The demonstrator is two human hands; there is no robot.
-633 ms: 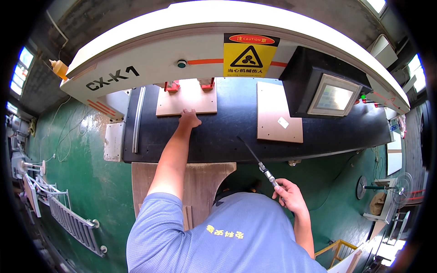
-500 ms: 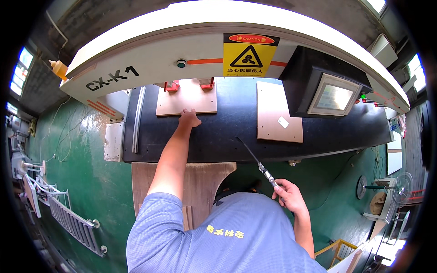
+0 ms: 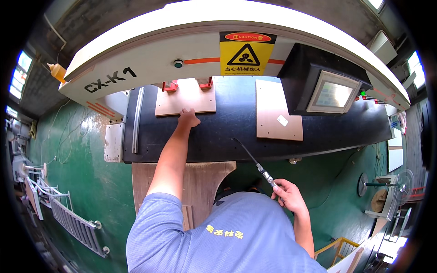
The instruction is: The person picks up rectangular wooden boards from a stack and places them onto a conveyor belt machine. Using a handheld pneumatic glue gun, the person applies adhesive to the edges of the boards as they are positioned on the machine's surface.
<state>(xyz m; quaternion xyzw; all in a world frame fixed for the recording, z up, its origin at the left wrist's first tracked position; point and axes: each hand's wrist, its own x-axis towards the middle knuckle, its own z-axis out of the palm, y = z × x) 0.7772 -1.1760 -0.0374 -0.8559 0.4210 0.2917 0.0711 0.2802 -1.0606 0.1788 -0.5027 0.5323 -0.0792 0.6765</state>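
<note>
Your left hand (image 3: 187, 119) lay flat, fingers spread, on the near edge of the left wooden panel (image 3: 185, 98), while your right hand (image 3: 288, 194) was closed around the handle of an air blow gun (image 3: 255, 163), its thin nozzle slanting up toward the table. The big white machine gantry (image 3: 136, 68) arched over the black work table (image 3: 227, 132). A second wooden panel (image 3: 277, 109) lay well apart to the right, near the control screen (image 3: 331, 94). Two red clamps (image 3: 205, 83) seemed to pin the left panel's far edge, though the beam's shadow made that hard to judge.
</note>
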